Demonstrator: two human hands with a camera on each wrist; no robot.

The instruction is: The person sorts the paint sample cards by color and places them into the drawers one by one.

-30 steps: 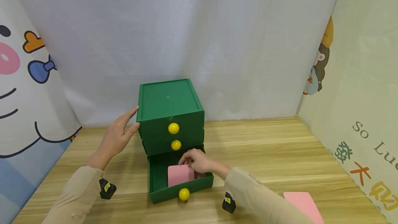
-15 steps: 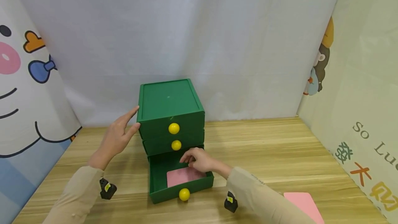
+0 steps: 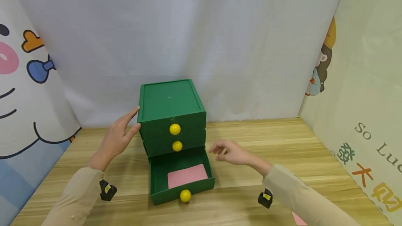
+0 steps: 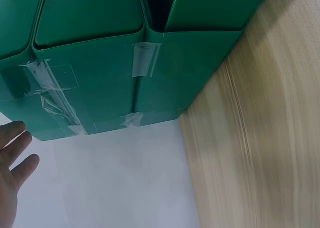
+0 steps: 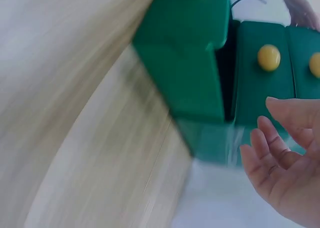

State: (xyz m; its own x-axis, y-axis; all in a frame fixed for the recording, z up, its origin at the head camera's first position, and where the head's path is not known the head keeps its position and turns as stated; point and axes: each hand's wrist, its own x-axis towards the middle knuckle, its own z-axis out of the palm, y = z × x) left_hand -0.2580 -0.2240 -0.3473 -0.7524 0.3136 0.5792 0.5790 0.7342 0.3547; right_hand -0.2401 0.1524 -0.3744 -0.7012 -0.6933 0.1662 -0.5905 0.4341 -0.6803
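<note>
A green cabinet (image 3: 169,100) of stacked drawers with round yellow knobs stands mid-table in the head view. Its bottom drawer (image 3: 160,175) is pulled out, and a pink card (image 3: 187,175) lies flat inside. My left hand (image 3: 117,137) rests with straight fingertips at the cabinet's upper left side. To the right of the drawer, my right hand (image 3: 232,152) hovers with loosely curled fingers and holds nothing. In the right wrist view this hand (image 5: 287,160) appears beside the drawer fronts, its fingers spread.
Another pink card (image 3: 298,219) lies at the front right of the wooden table (image 3: 257,132), mostly hidden behind my right sleeve. A pale curtain (image 3: 245,51) hangs behind. Clear tape (image 4: 145,60) joins the drawer units at the side.
The pink card in the drawer went from standing up by my right hand to lying flat. My right hand let go and moved out to the right. The left hand stayed put.
</note>
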